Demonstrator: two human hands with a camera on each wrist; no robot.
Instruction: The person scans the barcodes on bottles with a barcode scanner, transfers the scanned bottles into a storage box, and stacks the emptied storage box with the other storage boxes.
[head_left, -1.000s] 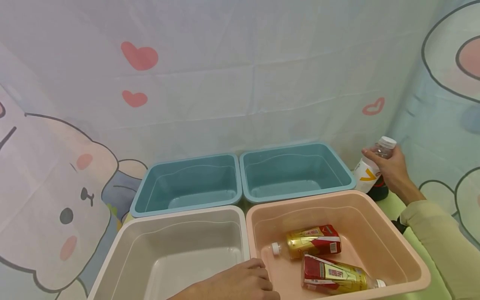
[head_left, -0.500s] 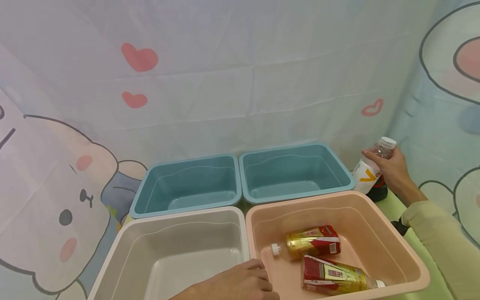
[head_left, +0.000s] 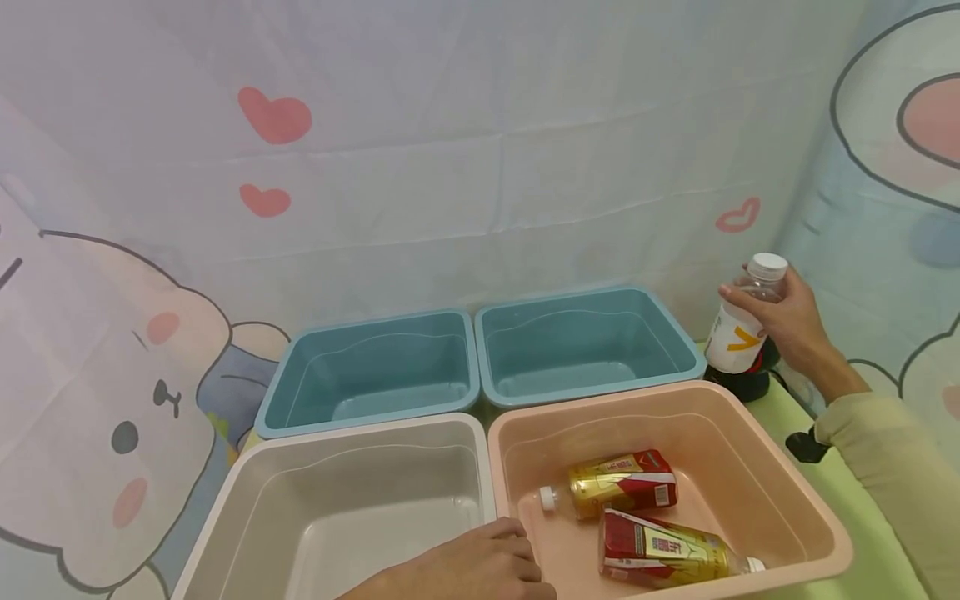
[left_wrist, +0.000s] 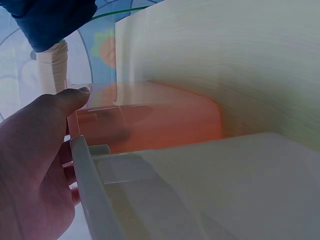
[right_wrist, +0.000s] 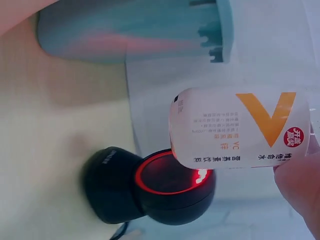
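We hold a white-capped bottle [head_left: 740, 321] upright in our right hand [head_left: 791, 327], fingers [head_left: 738, 293] curled round its neck and shoulder, its base just above a black scanner [right_wrist: 150, 185] whose red ring glows on the green desk [head_left: 840, 492] beside the far right blue bin [head_left: 588, 346]. Our left hand [head_left: 480, 567] rests on the rim where the white bin [head_left: 352, 508] meets the pink bin [head_left: 667, 475], thumb hooked over the edge and fingers gripping the wall. Two red-and-gold bottles [head_left: 622, 483] lie in the pink bin. We judge this the scanning step; next, the label must face the scanner's light, then the bottle goes into a bin.
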